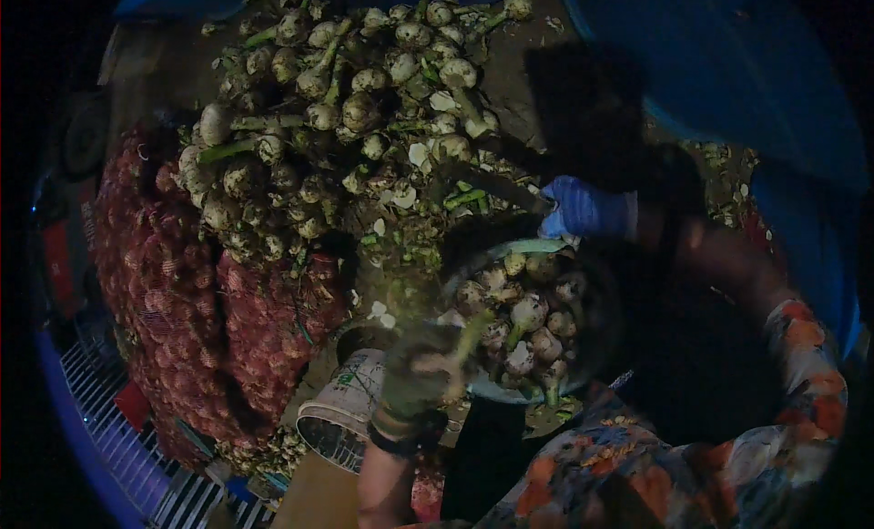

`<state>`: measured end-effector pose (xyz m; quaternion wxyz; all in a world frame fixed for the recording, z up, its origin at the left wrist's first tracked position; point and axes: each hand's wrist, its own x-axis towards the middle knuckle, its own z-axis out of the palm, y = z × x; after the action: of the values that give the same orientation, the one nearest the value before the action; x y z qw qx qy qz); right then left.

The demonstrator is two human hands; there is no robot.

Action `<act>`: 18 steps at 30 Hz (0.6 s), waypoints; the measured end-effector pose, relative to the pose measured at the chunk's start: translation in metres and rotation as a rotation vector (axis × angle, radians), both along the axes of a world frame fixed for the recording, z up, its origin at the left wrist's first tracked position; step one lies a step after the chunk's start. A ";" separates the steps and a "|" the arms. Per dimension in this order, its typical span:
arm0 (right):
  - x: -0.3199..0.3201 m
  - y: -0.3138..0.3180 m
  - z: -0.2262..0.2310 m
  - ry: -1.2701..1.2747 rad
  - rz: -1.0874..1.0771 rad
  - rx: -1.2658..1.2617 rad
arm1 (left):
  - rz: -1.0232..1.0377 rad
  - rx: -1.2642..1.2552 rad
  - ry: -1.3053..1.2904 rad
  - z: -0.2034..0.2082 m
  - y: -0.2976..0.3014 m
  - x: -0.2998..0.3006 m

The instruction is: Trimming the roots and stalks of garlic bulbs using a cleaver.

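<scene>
My left hand [419,374], in a dark greenish glove and smeared by motion, is closed at the near left rim of a round bucket [583,383]. A pale green garlic stalk [472,336] sticks up from its fingers; whether a bulb is on it I cannot tell. Inside the bucket lie several garlic bulbs [530,312] with short stems. Beyond its far rim, my right hand [587,208] in a blue glove grips what looks like a knife, its dark blade [505,187] pointing left over cut green stem pieces [466,198].
A large heap of garlic with stalks [360,110] covers the ground at the far side. Red mesh sacks [159,292] full of bulbs stand at the left. A white bucket [341,406] lies tipped beside my left wrist. Blue sheeting [728,65] spreads at the far right.
</scene>
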<state>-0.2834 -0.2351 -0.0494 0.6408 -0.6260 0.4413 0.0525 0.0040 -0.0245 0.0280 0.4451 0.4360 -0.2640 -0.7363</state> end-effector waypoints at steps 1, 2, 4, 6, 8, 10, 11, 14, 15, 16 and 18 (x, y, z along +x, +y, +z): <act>-0.005 -0.005 0.003 -0.022 -0.040 0.037 | -0.148 -0.082 -0.112 0.000 0.009 -0.003; -0.008 -0.005 -0.014 -0.129 -0.064 0.039 | -0.282 -0.166 -0.239 0.002 0.019 -0.005; -0.008 -0.003 -0.036 -0.338 -0.112 0.036 | -0.363 -0.217 -0.077 0.003 0.022 -0.012; -0.003 -0.007 -0.037 -0.246 -0.162 0.103 | -0.209 -0.172 0.082 0.003 0.012 -0.022; -0.015 -0.014 -0.009 -0.147 -0.276 0.116 | -0.085 -0.145 -0.068 0.004 -0.034 -0.030; -0.012 -0.016 0.001 -0.124 -0.404 0.163 | -0.093 0.028 -0.438 -0.015 -0.092 -0.016; -0.025 -0.022 0.007 -0.097 -0.384 0.109 | -0.156 -0.170 -0.665 -0.020 -0.125 -0.027; -0.020 -0.029 -0.015 -0.091 -0.286 0.022 | -0.174 -0.577 -1.203 -0.045 -0.182 -0.038; -0.025 -0.026 -0.021 -0.099 -0.282 -0.029 | -0.135 -0.344 -1.063 -0.073 -0.191 -0.045; -0.023 -0.025 -0.018 -0.124 -0.269 -0.084 | -0.129 -0.207 -0.917 -0.102 -0.197 -0.039; 0.011 -0.023 0.010 -0.147 -0.192 -0.063 | -0.090 0.011 -0.685 -0.161 -0.196 0.010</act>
<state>-0.2728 -0.2580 -0.0399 0.6535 -0.6027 0.4527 -0.0690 0.0145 -0.2207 -0.1334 0.2952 0.6481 -0.4132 -0.5675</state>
